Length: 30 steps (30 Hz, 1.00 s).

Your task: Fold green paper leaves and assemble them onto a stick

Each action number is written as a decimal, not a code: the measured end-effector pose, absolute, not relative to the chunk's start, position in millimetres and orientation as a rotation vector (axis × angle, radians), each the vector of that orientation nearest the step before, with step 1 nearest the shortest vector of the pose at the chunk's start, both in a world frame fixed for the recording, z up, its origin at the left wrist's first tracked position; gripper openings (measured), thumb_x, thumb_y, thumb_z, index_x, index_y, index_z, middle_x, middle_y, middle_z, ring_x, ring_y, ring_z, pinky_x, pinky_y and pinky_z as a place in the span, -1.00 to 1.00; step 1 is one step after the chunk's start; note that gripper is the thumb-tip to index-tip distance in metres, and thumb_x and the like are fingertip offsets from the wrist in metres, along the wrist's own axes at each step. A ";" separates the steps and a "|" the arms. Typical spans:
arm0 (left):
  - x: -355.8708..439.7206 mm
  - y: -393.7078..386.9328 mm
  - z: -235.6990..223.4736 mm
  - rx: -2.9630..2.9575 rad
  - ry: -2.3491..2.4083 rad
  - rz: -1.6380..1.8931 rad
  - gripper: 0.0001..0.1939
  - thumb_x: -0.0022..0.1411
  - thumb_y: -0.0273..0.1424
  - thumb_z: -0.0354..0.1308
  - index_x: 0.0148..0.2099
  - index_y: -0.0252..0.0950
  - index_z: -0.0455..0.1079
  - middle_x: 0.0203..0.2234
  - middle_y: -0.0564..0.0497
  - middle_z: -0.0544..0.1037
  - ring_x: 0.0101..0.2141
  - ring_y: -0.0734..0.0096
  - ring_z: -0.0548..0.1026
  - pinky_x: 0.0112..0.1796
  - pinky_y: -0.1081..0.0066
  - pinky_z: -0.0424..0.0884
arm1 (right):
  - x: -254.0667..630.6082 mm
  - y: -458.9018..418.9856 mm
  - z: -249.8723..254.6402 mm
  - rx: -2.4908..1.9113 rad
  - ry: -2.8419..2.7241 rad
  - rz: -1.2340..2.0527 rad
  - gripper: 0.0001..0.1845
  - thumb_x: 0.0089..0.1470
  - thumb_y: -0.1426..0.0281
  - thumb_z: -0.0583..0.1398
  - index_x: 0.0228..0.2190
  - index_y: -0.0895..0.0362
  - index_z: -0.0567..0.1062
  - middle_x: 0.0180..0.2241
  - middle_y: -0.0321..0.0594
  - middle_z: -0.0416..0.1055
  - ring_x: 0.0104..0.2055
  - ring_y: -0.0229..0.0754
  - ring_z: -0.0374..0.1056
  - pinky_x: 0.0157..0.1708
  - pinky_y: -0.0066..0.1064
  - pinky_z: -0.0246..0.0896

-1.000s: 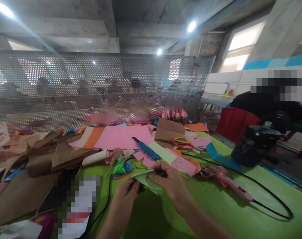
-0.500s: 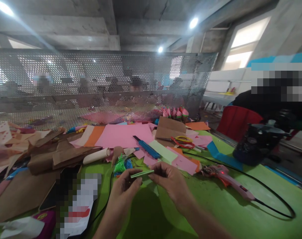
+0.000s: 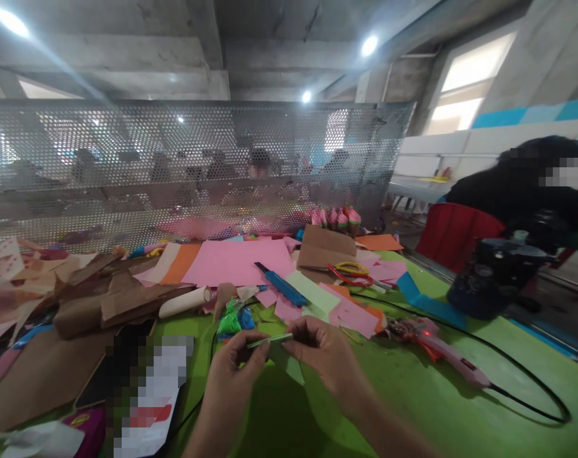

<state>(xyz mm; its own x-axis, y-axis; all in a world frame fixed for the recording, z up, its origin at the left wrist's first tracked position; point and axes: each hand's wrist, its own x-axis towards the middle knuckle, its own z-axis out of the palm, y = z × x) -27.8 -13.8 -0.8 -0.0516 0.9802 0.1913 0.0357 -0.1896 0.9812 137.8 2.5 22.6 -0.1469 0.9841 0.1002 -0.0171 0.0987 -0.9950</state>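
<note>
Between my two hands is a narrow strip of pale green paper (image 3: 270, 340), seen nearly edge-on and apparently folded. My left hand (image 3: 236, 369) pinches its left end between thumb and fingers. The right end is in the pinch of my right hand (image 3: 324, 353). Below the strip, a piece of green paper (image 3: 289, 366) hangs or lies; whether it joins the strip I cannot tell. Just beyond my hands are a bright green plastic wrapping (image 3: 230, 319), a blue utility knife (image 3: 285, 287) and a pale green paper sheet (image 3: 312, 294).
A pink hot glue gun (image 3: 446, 356) with a looping black cable lies right. Red and yellow scissors (image 3: 350, 273), pink sheets (image 3: 241, 261) and brown paper (image 3: 140, 296) cover the back. A phone (image 3: 114, 362) lies left. A person sits beyond a dark bucket (image 3: 489, 280).
The pale green strip looks thinner and more edge-on. More green paper shows beneath it. Both hands stay close together in nearly the same place.
</note>
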 end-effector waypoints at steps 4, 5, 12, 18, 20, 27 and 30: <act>-29.1 -13.0 -3.5 1.329 1.172 1.363 -0.79 0.08 -0.25 0.23 -0.30 -0.30 0.49 -0.48 0.01 0.55 -0.44 0.38 0.44 -0.39 0.46 0.36 | 137.2 1.0 23.1 -1.060 -1.361 1.239 -0.81 -0.20 0.35 0.33 -0.51 0.16 0.45 -0.58 -0.38 0.30 -0.50 -0.28 0.19 -0.47 -0.45 0.06; -29.4 -13.0 -3.8 1.333 1.169 1.361 -0.79 0.09 -0.25 0.23 -0.30 -0.30 0.49 -0.48 0.01 0.55 -0.44 0.38 0.44 -0.39 0.46 0.35 | 137.1 0.8 23.4 -1.064 -1.367 1.234 -0.81 -0.19 0.35 0.33 -0.51 0.16 0.45 -0.58 -0.38 0.29 -0.51 -0.29 0.18 -0.48 -0.45 0.05; -28.5 -14.7 -1.5 1.318 1.190 1.371 -0.79 0.09 -0.25 0.22 -0.31 -0.30 0.49 -0.49 0.03 0.55 -0.43 0.39 0.44 -0.38 0.46 0.37 | 136.3 0.0 25.8 -1.036 -1.405 1.248 -0.79 -0.17 0.32 0.32 -0.46 0.18 0.46 -0.56 -0.35 0.30 -0.48 -0.26 0.20 -0.46 -0.44 0.06; -26.3 -14.7 -0.6 1.352 1.193 1.365 -0.81 0.08 -0.27 0.22 -0.34 -0.30 0.49 -0.50 0.01 0.56 -0.45 0.37 0.46 -0.40 0.45 0.38 | 135.5 -4.4 31.0 -1.073 -1.452 1.168 -0.80 -0.12 0.30 0.29 -0.48 0.18 0.47 -0.57 -0.36 0.27 -0.50 -0.28 0.16 -0.49 -0.45 0.03; -25.7 -14.5 -1.5 1.361 1.182 1.368 -0.82 0.09 -0.28 0.22 -0.33 -0.30 0.50 -0.49 0.01 0.57 -0.44 0.37 0.46 -0.40 0.46 0.38 | 136.2 -4.8 32.1 -1.092 -1.455 1.140 -0.82 -0.10 0.31 0.28 -0.50 0.18 0.47 -0.58 -0.36 0.28 -0.51 -0.28 0.15 -0.49 -0.45 0.03; -27.9 -12.3 -0.4 1.323 1.141 1.429 -0.83 0.07 -0.33 0.25 -0.27 -0.29 0.47 -0.47 0.04 0.56 -0.43 0.41 0.46 -0.39 0.50 0.35 | 143.3 -0.1 29.3 -1.121 -1.486 1.048 -0.83 -0.06 0.30 0.26 -0.46 0.16 0.47 -0.55 -0.34 0.31 -0.48 -0.27 0.16 -0.48 -0.45 0.04; -29.3 -11.7 0.5 1.315 1.134 1.457 -0.85 0.07 -0.33 0.25 -0.31 -0.29 0.44 -0.52 0.08 0.51 -0.46 0.46 0.42 -0.42 0.52 0.32 | 145.2 1.4 27.1 -1.118 -1.489 1.046 -0.82 -0.06 0.29 0.26 -0.46 0.16 0.47 -0.54 -0.34 0.31 -0.48 -0.26 0.16 -0.48 -0.44 0.04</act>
